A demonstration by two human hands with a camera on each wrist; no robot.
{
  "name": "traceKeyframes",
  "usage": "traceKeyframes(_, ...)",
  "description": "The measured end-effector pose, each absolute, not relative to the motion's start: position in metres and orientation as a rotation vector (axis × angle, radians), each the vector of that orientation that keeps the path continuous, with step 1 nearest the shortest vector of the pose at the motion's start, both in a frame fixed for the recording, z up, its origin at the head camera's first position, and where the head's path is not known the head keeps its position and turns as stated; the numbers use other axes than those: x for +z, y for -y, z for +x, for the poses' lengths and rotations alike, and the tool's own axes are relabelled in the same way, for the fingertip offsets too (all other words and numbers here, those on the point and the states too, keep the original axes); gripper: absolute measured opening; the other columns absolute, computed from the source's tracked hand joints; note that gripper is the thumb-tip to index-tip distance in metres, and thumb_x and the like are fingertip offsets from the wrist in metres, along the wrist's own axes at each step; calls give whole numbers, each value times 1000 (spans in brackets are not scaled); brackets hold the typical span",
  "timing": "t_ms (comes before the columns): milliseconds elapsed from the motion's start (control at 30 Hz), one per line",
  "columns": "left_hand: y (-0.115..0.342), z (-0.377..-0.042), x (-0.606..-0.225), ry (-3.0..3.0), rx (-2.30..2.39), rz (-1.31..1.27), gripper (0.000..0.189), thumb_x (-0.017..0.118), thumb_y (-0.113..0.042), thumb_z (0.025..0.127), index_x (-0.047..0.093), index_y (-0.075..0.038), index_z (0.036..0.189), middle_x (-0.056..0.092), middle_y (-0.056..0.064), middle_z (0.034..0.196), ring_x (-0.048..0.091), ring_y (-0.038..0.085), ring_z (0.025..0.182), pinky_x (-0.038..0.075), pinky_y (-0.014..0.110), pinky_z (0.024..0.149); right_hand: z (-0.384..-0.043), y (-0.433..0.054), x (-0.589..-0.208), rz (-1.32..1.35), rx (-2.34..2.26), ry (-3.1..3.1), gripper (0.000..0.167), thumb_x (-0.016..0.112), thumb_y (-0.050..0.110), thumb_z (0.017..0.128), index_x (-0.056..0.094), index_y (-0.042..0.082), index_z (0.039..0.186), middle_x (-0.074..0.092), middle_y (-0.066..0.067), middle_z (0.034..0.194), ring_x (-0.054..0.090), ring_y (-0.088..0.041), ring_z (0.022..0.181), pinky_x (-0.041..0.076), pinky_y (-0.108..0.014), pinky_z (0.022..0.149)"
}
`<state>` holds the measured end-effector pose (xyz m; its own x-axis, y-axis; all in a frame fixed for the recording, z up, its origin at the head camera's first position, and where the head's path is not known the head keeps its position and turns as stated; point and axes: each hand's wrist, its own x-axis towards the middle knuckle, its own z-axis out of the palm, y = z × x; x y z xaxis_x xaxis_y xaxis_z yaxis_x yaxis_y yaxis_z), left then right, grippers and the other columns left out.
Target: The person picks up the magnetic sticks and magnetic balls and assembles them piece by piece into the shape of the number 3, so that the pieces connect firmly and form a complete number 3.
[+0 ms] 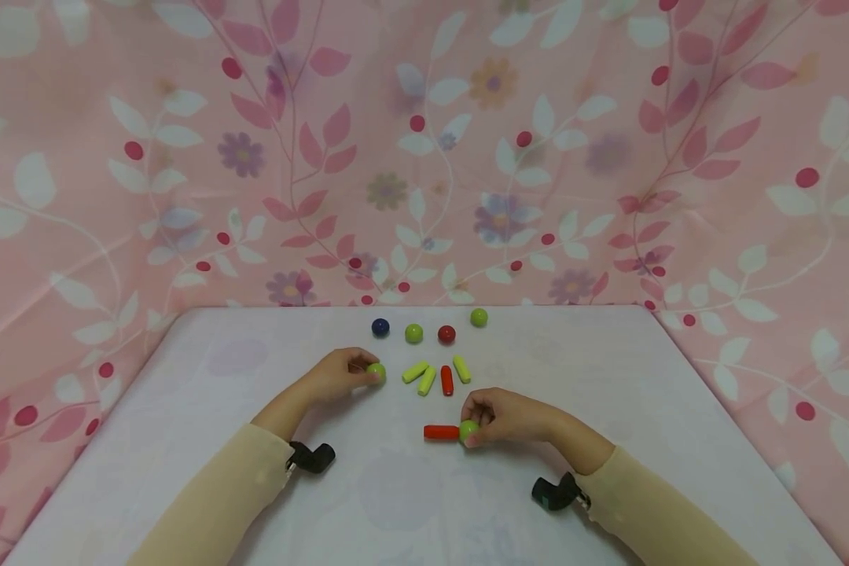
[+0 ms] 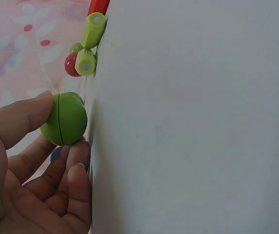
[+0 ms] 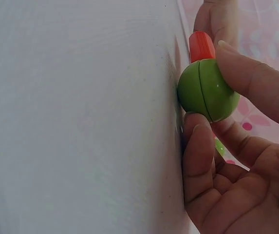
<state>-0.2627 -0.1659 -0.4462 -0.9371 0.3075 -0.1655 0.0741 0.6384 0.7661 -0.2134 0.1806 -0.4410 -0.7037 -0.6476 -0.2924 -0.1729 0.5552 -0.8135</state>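
My left hand (image 1: 341, 373) pinches a green ball (image 2: 65, 119) between thumb and fingers, low over the table left of the loose sticks. A seam line runs round that ball. My right hand (image 1: 508, 417) grips a second green ball (image 3: 208, 90) by thumb and fingertips. Against this ball's left side lies a red stick (image 1: 442, 432), end to end with it; whether they are joined I cannot tell. Between and beyond the hands lie several yellow-green sticks (image 1: 427, 380) and one more red stick (image 1: 447, 380).
Along the table's far edge sit a dark blue ball (image 1: 380, 328), a green ball (image 1: 413, 333), a red ball (image 1: 446, 335) and another green ball (image 1: 479, 317). The white table (image 1: 594, 354) meets a pink floral cloth (image 1: 424, 157) behind. Black wrist cameras (image 1: 314, 457) hang at both sleeves.
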Motion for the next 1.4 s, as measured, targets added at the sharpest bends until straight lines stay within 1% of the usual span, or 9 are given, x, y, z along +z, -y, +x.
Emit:
traceKeyframes(133,165,-257,-446,-2533,1203,353,33,75,-31,91,69,-15,119,66,0,109,58,19,97,49,34,84,-214,-180,-441,-666,-1074,-2204,26,82,23,85,65,14,103,61,-1,87,54,-16,80,46,-26,69)
traceKeyframes(333,159,-245,-445,-2461,1188,419,30,75,-30,91,69,-18,117,66,-3,105,57,17,96,49,33,83,-213,-179,-439,-659,-1079,-2203,26,82,23,85,65,13,103,61,-2,87,54,-17,79,46,-27,69)
traceKeyframes(633,150,-227,-441,-2384,1184,501,30,76,-29,90,68,-18,117,65,-3,103,57,18,94,49,33,81,-211,-179,-437,-642,-1095,-2198,26,82,21,85,65,11,102,61,-3,87,54,-19,80,46,-27,69)
traceKeyframes(1000,141,-214,-439,-2345,1176,566,29,77,-27,90,68,-16,116,66,-4,106,61,15,98,51,34,86,-209,-178,-435,-633,-1104,-2194,26,82,21,86,65,10,103,61,-4,87,54,-19,80,46,-27,69)
traceKeyframes(1233,134,-209,-438,-2319,1157,599,28,77,-26,90,68,-15,114,66,-3,106,61,15,100,50,38,91,-210,-178,-435,-613,-1107,-2191,27,82,21,85,64,10,103,60,-4,87,53,-19,80,45,-28,69)
traceKeyframes(1400,130,-207,-437,-2308,1147,605,28,77,-25,90,68,-15,114,66,-4,106,61,14,99,50,37,91,-211,-179,-436,-605,-1114,-2180,27,82,21,85,64,10,103,60,-4,87,54,-19,80,45,-28,69)
